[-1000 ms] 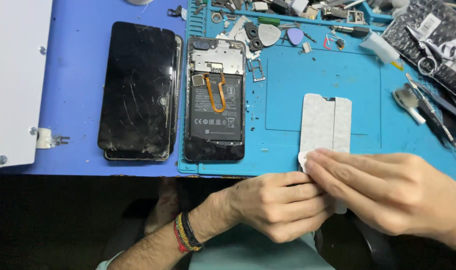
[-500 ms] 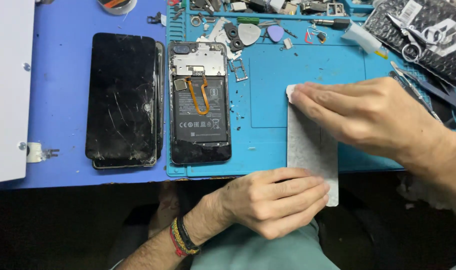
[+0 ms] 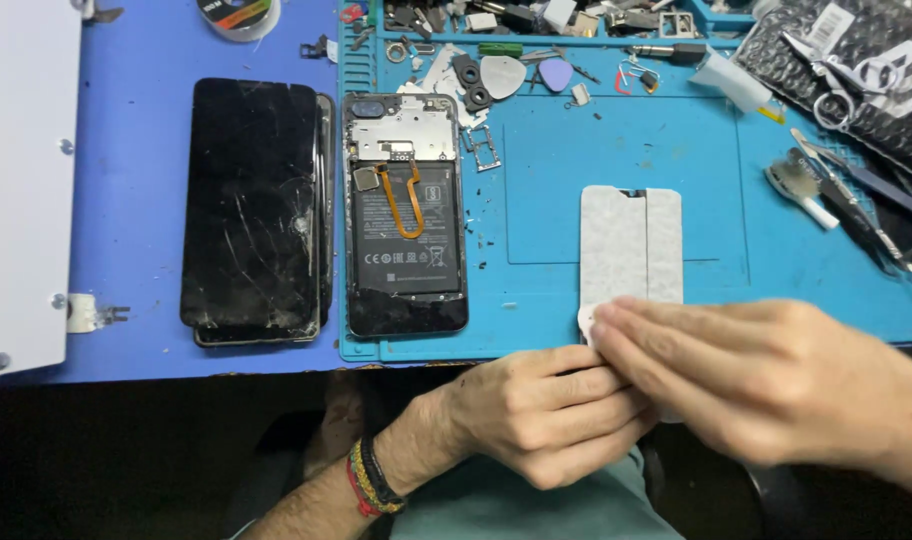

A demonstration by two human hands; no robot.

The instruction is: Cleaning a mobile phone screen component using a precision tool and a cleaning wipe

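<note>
Left hand [image 3: 541, 415] sat at the near edge of the desk [image 3: 136, 180], fingers curled tight around the bottom end of the white backed sheet [image 3: 631, 245]. Right hand [image 3: 766, 375] lay over it from the right, fingertips [image 3: 616, 325] pinching at the sheet's lower-left corner, probably lifting a liner tab, though the view there was too covered to be sure. Most of the sheet lay flat on the blue work mat [image 3: 626, 150], just right of the opened phone [image 3: 404, 225].

Risks as I judged them: a hard pull at that corner could have creased or torn the sheet, or let a peeled layer fold onto itself. Bare fingers on a sticky face would have left prints and dust. A slip leftward could have snagged the orange flex cable [image 3: 408, 198] on the exposed phone. Farther out, loose small parts [image 3: 476, 80] and picks [image 3: 503, 75] at the mat's far edge could have shed grit onto the sheet. The cracked screen [image 3: 251, 205] lay well apart at left.
</note>
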